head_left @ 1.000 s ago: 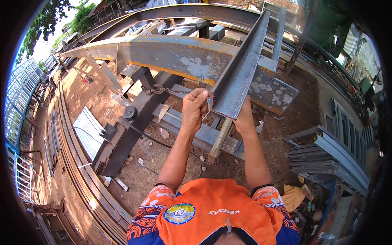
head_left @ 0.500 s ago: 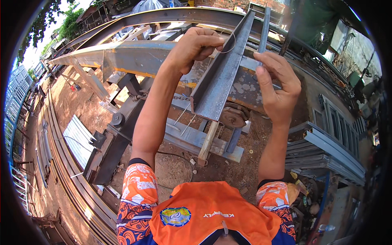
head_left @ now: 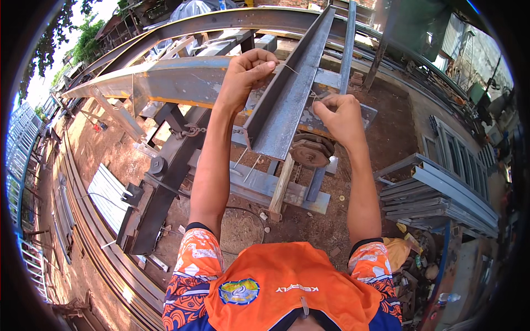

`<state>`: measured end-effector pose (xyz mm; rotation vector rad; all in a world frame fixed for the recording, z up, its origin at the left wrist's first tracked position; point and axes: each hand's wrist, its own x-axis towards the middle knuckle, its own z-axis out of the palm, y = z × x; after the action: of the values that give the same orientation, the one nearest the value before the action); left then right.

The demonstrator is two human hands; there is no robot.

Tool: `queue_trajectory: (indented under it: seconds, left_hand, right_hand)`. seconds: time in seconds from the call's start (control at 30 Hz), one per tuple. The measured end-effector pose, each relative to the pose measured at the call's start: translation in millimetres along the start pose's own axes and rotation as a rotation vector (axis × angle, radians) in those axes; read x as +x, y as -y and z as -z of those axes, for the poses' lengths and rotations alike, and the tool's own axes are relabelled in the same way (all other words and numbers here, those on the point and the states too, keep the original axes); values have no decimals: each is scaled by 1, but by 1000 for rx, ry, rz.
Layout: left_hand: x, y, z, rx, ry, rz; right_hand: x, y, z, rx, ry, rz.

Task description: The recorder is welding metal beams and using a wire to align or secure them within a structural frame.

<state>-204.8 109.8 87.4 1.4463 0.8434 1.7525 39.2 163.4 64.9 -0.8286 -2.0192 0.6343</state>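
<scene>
My left hand point(head_left: 251, 77) is closed, thumb against forefinger, on a thin wire point(head_left: 288, 68). The wire runs from the fingertips out over a long grey steel angle bar point(head_left: 287, 110), which slopes away from me between my hands. On the bar's right side, my right hand point(head_left: 341, 118) is also pinched, with a small curl of the wire showing at its fingertips. The stretch between the two hands is too fine to follow. Beneath the bar, a large rusty steel beam point(head_left: 171, 83) crosses from the left.
A rusty round metal part point(head_left: 312, 151) and a wooden post point(head_left: 281, 185) are under the bar's near end. Stacked grey steel frames point(head_left: 436, 193) lie at right. Long steel lengths point(head_left: 99, 231) line the ground at left, near a chain point(head_left: 190, 131).
My right hand has moved left and closed its fingers by the bar's edge. My left hand has shifted left and slightly down, and the looped wire now looks straighter.
</scene>
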Motion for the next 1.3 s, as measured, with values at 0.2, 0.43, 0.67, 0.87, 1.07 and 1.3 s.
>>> queue_trajectory:
  seconds: [0.2,0.43,0.67,0.87,1.07,1.3]
  left_hand:
    - [-67,111,-37,-210,-464,-155]
    - [-75,127,-83,-654,-258,212]
    - [-75,118,-65,-316,-215,184]
    - [-82,148,-41,105,-299,-35]
    - [-89,155,-28,269,-343,-18]
    - [-89,153,-27,391,-312,-28]
  right_hand:
    - [-8,-11,-48,361,31,-64]
    - [-8,-9,-49,681,104,-198]
    - [-10,3,-33,435,34,-81]
    - [-11,8,-31,139,-25,-40]
    - [-13,9,-33,2,-93,6]
    - [-9,2,-35,131,-79,-50]
